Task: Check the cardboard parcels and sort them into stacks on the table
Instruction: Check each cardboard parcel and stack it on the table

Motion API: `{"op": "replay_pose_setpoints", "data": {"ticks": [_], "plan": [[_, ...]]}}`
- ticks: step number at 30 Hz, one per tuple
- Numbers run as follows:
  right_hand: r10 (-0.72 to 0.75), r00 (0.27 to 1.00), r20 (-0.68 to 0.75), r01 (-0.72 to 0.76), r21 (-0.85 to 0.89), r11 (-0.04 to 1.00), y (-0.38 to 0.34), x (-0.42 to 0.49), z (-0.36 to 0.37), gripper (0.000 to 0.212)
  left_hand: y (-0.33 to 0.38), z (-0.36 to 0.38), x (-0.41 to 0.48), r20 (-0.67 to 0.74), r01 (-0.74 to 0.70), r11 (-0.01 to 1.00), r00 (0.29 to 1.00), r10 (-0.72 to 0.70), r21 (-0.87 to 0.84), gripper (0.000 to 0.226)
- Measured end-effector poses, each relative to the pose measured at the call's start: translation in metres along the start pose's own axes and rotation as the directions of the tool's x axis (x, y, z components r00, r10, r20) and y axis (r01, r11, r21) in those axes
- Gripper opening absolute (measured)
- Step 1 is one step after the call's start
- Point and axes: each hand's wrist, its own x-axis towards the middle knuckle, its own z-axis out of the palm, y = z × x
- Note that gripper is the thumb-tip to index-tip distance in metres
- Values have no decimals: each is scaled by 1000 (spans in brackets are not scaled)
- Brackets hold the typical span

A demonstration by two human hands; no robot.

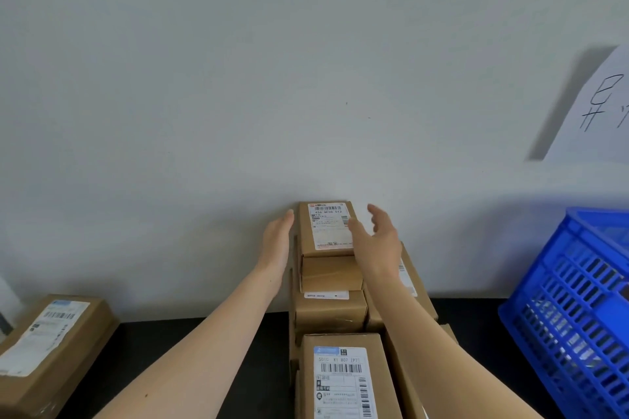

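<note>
Centre of frame: a stack of cardboard parcels (330, 311) stands on the black table (170, 350), against the white wall (238, 78). The top parcel (325, 231) lies label up at the stack's summit.

Left hand (277, 243): flat, fingers straight and together, just beside the top parcel's left side. Contact cannot be confirmed.

Right hand (377, 240): fingers spread and relaxed at the parcel's right edge, thumb overlapping the label. It grips nothing.

Lower centre: a nearer labelled parcel (343, 381).

Lower left: a separate parcel (47, 350), well apart.

Right edge: a blue crate (578, 316).

Upper right: a handwritten sheet (602, 112) on the wall.
</note>
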Motion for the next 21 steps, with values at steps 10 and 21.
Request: {"op": "replay_pose_setpoints", "data": {"ticks": [10, 21], "plan": [[-290, 952, 95, 294, -28, 956, -47, -53, 58, 24, 9, -81, 8, 21, -306, 878, 947, 322, 367, 17], [-145, 918, 368, 190, -89, 978, -33, -139, 184, 25, -29, -245, 3, -9, -240, 772, 953, 303, 589, 15]]}}
